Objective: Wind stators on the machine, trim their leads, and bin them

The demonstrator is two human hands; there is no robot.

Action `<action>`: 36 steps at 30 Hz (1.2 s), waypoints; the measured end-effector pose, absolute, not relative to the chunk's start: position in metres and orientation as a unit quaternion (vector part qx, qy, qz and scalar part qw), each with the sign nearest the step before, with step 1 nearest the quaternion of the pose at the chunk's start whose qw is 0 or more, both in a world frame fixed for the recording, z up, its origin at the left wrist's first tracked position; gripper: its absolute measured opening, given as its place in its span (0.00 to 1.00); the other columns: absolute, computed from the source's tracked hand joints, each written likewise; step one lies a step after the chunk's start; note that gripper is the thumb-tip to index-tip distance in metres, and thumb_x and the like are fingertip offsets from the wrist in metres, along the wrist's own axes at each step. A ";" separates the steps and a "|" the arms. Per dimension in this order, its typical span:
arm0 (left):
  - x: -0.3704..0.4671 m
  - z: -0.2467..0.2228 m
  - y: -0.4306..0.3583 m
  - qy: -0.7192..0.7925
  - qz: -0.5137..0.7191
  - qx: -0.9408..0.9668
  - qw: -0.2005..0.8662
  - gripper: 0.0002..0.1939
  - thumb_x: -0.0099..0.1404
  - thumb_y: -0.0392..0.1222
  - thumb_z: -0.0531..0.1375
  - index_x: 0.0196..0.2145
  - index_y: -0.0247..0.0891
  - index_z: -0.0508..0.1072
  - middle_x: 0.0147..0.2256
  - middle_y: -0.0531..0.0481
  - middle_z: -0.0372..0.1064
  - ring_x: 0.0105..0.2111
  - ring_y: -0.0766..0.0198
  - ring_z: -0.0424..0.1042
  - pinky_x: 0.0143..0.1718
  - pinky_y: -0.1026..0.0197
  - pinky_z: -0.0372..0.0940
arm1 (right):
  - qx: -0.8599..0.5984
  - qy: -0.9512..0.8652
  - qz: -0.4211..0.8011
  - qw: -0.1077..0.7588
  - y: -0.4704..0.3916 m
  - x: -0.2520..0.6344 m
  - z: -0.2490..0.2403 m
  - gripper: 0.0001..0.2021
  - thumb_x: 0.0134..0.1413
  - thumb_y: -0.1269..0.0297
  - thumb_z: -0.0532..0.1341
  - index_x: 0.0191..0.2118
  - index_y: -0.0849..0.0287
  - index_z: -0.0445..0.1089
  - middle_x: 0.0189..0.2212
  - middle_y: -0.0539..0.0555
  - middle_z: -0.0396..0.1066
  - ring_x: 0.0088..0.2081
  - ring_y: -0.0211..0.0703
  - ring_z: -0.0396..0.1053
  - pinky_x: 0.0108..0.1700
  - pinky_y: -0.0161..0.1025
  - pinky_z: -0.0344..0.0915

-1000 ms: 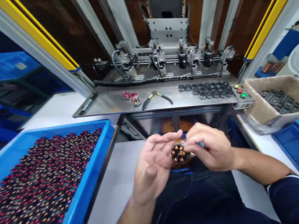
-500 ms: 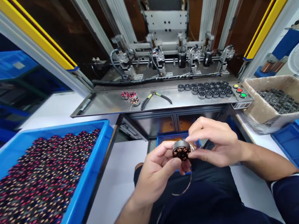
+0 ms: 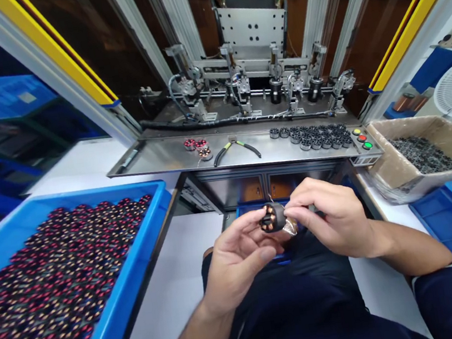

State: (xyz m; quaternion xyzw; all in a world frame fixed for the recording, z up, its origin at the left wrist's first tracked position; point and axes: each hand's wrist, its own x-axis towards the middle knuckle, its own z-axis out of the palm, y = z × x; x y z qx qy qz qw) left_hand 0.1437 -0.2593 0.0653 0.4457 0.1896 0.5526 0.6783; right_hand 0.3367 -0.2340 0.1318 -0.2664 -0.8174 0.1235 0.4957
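Note:
In front of my lap is a wound motor stator (image 3: 276, 217), a dark ring with copper coils inside, its coil face turned to the left. My left hand (image 3: 241, 251) grips it, fingertips at its upper left edge and fingers underneath, thumb pointing right below it. My right hand (image 3: 329, 214) is closed in a pinch at the stator's right rim; the exact contact is partly hidden by the fingers. A thin wire end sticks up above the stator. Below the hands, a shiny crumpled wrapping (image 3: 290, 228) shows.
On the metal ledge (image 3: 153, 160) are three wound stators (image 3: 202, 153), pliers (image 3: 234, 144) and rows of dark stator cores (image 3: 318, 137). A blue bin of wound stators (image 3: 162, 192) stands left; a lined carton (image 3: 396, 182) and blue bin (image 3: 429, 214) stand right. Machine fixtures (image 3: 239, 86) lie behind.
The stator has been turned so its coil face looks left instead of toward me. Its wire, hanging down before, now shows above. My right fingers have drawn together at its right rim.

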 end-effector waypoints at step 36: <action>0.151 0.085 -0.243 0.209 0.483 0.430 0.733 0.18 0.65 0.47 0.67 0.50 0.40 0.72 0.33 0.50 0.77 0.29 0.64 0.79 0.28 0.67 0.71 | -0.230 -0.881 0.118 0.396 -0.221 0.342 0.165 0.08 0.67 0.72 0.60 0.34 0.61 0.72 0.28 0.52 0.75 0.30 0.36 0.72 0.33 0.32 0.71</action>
